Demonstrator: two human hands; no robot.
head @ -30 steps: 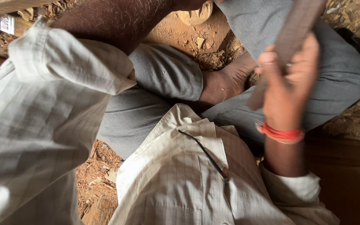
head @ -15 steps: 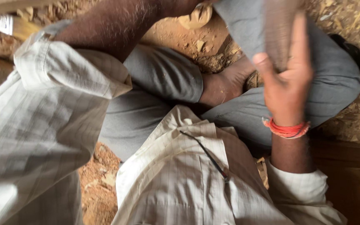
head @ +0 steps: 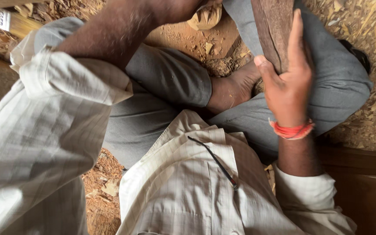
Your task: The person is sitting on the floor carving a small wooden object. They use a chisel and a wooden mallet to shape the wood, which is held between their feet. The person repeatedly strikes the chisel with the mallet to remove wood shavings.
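Brown wooden piece at 1 o'clock: right hand fingers clamped around it. Keep this grip firm above the bare foot. Left hand fingers: out of view, cannot tell.

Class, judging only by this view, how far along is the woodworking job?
Done: wood chips and sawdust cover the ground, so much cutting has happened. In hand: the right hand grips a dark wooden piece above the bare foot. The left hand is out of view. What remains cannot be judged.
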